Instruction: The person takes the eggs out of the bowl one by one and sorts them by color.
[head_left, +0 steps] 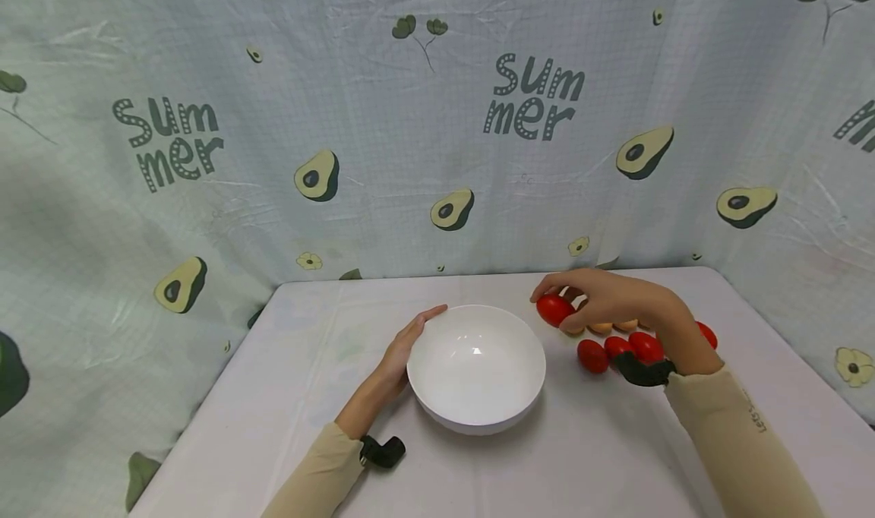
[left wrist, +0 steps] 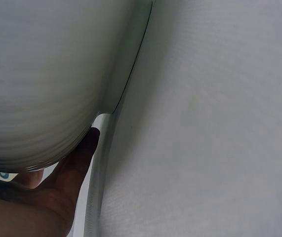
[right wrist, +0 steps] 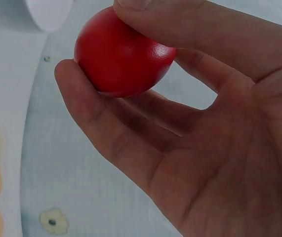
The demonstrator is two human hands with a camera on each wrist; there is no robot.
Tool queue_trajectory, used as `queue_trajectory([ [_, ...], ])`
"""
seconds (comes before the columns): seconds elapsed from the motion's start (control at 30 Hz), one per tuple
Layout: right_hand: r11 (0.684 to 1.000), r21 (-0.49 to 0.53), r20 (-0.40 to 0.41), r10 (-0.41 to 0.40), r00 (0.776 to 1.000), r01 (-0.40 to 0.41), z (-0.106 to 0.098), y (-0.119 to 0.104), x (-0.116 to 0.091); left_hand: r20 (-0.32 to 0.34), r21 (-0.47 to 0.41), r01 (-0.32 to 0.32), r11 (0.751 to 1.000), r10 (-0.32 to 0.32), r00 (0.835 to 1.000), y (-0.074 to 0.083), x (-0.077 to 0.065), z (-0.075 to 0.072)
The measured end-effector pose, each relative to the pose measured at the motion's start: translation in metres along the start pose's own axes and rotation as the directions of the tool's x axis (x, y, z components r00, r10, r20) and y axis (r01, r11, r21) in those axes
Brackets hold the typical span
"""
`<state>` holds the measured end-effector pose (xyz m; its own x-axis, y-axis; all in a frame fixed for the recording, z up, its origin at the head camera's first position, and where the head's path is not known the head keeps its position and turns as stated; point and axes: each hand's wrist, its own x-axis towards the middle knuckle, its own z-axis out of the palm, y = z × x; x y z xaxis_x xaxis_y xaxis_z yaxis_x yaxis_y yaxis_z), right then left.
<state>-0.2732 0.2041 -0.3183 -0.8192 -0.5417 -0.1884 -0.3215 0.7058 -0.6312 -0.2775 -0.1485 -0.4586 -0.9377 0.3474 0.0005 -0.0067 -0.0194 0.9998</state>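
Note:
A white round bowl (head_left: pixel 476 381) stands on the table in the head view. My left hand (head_left: pixel 399 351) rests along its left side, fingers stretched out against the outer wall. The left wrist view shows the bowl's ribbed underside (left wrist: pixel 42 108) with a finger touching it. To the right of the bowl, my right hand (head_left: pixel 608 298) pinches a red egg (head_left: pixel 554 310) between thumb and fingertips. In the right wrist view this egg (right wrist: pixel 123 54) looks smooth and shiny, held away from the palm.
Several more red eggs (head_left: pixel 592 357) lie in a row under and beside the right wrist. Behind them is a row of light orange eggs (head_left: pixel 600 328), partly hidden by the right hand. A printed cloth (head_left: pixel 383 123) hangs behind the white table (head_left: pixel 273 396).

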Motion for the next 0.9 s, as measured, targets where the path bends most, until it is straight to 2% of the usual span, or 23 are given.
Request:
queue_trajectory([
  [0.07,0.999,0.030,-0.029,0.016,0.999,-0.015,-0.004,0.010,-0.008,-0.003,-0.002,0.001,1.000,-0.001,1.000,0.000,0.000,0.000],
  [0.37,0.999,0.036,-0.147,-0.026,0.989,0.032,-0.018,0.056,-0.041,-0.002,0.003,-0.006,1.000,0.006,1.000,0.000,0.000,0.000],
  [0.53,1.000,-0.009,-0.233,-0.015,0.972,0.013,-0.022,0.082,-0.059,-0.005,0.004,-0.007,1.000,0.007,1.000,0.000,0.000,0.000],
  [0.63,0.999,-0.027,-0.285,0.016,0.958,-0.025,-0.023,0.098,-0.067,-0.009,0.004,-0.005,1.000,0.005,1.000,0.000,0.001,0.000],
  [0.9,0.991,0.071,-0.340,0.132,0.931,-0.115,-0.028,0.144,-0.088,-0.009,0.005,-0.005,1.000,0.005,1.000,0.000,0.000,0.000],
])
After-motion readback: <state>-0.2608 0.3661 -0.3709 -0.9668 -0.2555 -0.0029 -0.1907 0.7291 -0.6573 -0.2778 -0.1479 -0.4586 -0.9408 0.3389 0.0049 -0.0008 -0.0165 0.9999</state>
